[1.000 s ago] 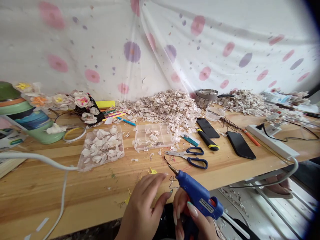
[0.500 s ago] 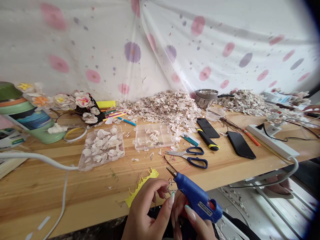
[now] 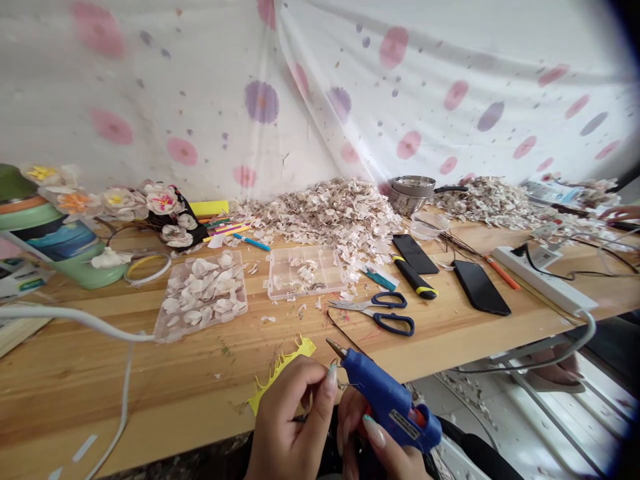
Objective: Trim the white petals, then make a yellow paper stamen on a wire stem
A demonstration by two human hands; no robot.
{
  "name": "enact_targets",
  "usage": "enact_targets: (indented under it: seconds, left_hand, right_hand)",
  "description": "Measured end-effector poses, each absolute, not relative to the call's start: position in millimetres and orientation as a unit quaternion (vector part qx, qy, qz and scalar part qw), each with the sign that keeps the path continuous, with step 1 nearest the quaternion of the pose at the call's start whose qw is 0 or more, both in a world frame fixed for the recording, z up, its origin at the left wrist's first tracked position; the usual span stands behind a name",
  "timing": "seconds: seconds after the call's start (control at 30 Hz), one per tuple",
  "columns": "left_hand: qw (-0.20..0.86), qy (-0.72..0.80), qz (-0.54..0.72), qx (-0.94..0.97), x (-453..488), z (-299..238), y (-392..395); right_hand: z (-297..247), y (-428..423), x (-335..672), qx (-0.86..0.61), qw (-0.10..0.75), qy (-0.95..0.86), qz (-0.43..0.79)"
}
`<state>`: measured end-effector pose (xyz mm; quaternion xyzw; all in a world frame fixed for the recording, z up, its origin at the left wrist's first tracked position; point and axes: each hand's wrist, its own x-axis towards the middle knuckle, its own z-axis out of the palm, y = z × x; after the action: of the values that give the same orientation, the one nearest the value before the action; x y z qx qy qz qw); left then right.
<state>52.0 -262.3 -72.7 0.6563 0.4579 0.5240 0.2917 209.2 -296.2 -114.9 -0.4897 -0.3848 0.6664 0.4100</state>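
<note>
My right hand (image 3: 373, 437) grips a blue hot glue gun (image 3: 385, 397) at the table's front edge, with its metal nozzle pointing up and left. My left hand (image 3: 290, 420) is closed in a pinch beside the nozzle, thumb against fingers, on something thin that I cannot make out. A yellow fringed paper strip (image 3: 280, 370) lies on the wood just left of that hand. Blue-handled scissors (image 3: 380, 310) lie a little beyond the gun.
Two clear plastic trays of white petals (image 3: 203, 293) (image 3: 305, 270) sit mid-table before a big heap of petals (image 3: 330, 213). Two phones (image 3: 480, 287), a cutter, a power strip (image 3: 545, 283), a white cable (image 3: 75, 320), paper flowers (image 3: 150, 200) and a green pot lie around. Another person's hand (image 3: 620, 213) is at far right.
My left hand rose from lying flat over the yellow strip and closed into a pinch by the nozzle, uncovering the strip. The glue gun drew slightly down and left.
</note>
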Motion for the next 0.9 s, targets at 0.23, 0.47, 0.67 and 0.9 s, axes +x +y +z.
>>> enact_targets:
  seconds: [0.23,0.47,0.67,0.9]
  left_hand:
    - [-0.082,0.412,0.485,0.767,40.6,-80.6,-255.6]
    - [-0.020,0.371,0.549,0.749,40.8,-75.6,-258.3]
    - [0.010,0.393,0.535,0.748,44.1,-76.8,-260.4]
    - [-0.048,0.394,0.478,0.784,42.6,-85.7,-258.0]
  right_hand:
    - [-94.8,-285.1,197.9,-0.410,0.456,-0.397,0.683]
    - [-88.9,-284.8,200.7,-0.435,0.461,-0.396,0.664]
    - [-89.8,-284.5,201.5,-0.444,0.415,-0.385,0.695]
    - [-111.5,-291.0,207.6,-0.459,0.422,-0.387,0.679]
